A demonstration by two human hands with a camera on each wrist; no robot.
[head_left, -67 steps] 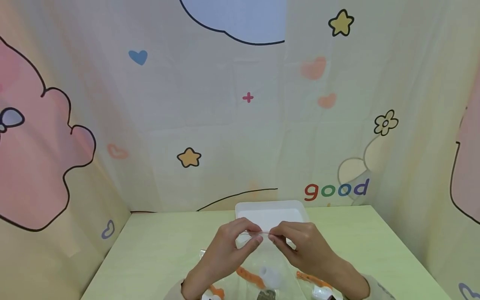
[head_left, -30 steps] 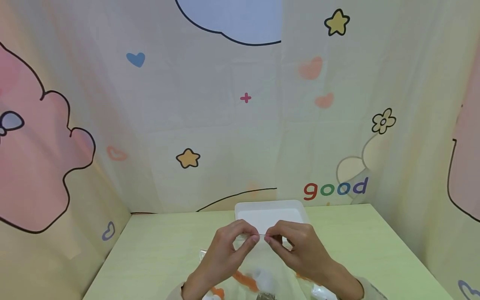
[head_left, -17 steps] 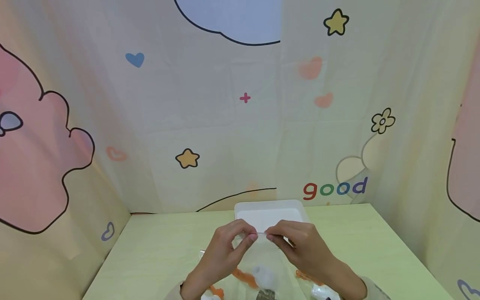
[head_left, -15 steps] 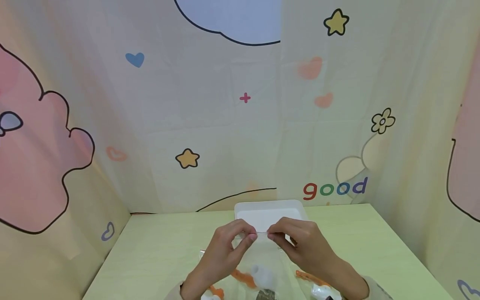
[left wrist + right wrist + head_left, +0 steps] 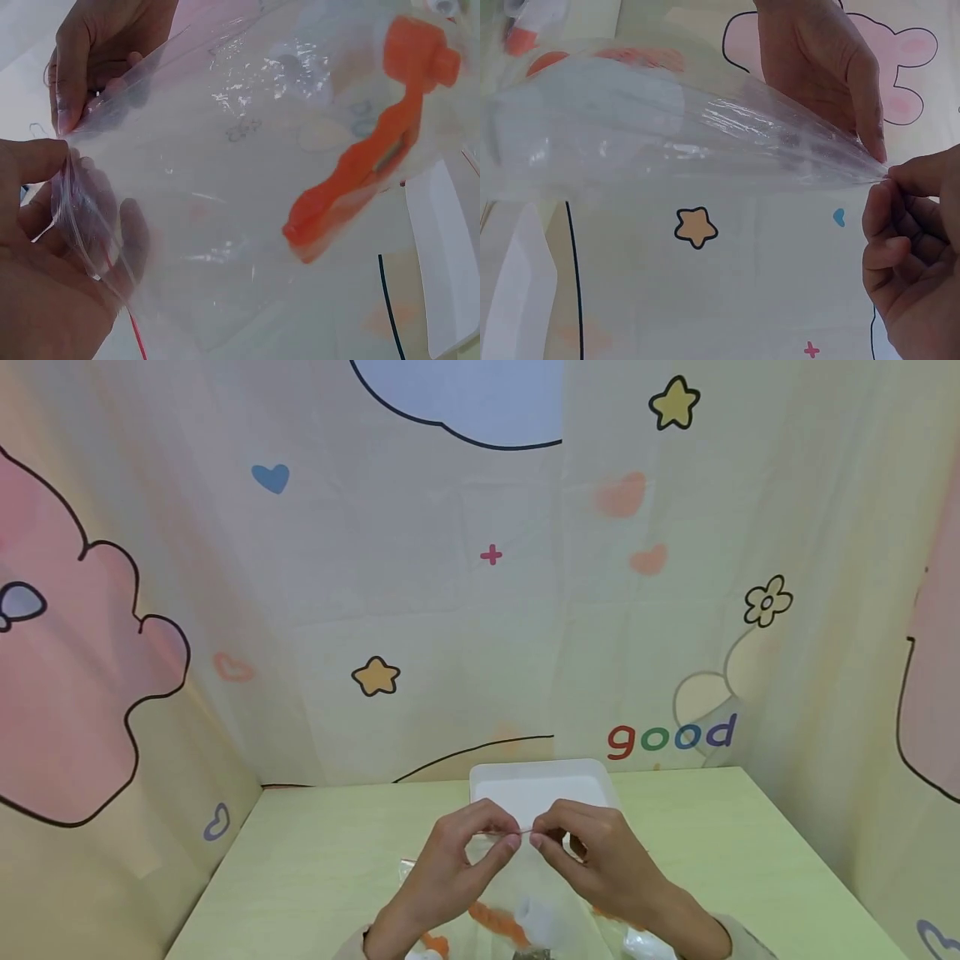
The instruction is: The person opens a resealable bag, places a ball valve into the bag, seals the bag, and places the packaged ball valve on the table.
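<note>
A clear zip bag (image 5: pixel 195 172) with a red line along its mouth hangs between my hands, above the table. My left hand (image 5: pixel 461 856) pinches the mouth edge between thumb and fingers. Just beside it, my right hand (image 5: pixel 600 852) pinches the same edge, fingertips a small gap apart. Through the film in the left wrist view shows a long, wavy orange piece (image 5: pixel 367 154) with a blocky end. A whitish rounded thing (image 5: pixel 534 920) appears beside the orange in the head view. In the right wrist view the plastic (image 5: pixel 705 131) is drawn taut to the fingertips.
Behind the hands, a white tray (image 5: pixel 540 774) stands at the back of the pale green table (image 5: pixel 322 860). At the front lie orange and white pieces (image 5: pixel 435 946) on the left and a shiny white packet (image 5: pixel 645 945) on the right. A printed curtain (image 5: pixel 420 568) encloses the table.
Since half a second ago my right hand has shifted slightly left and down, and the fingertips are closer together. The pinch on the bag's edge continues, and the bag sways a little.
</note>
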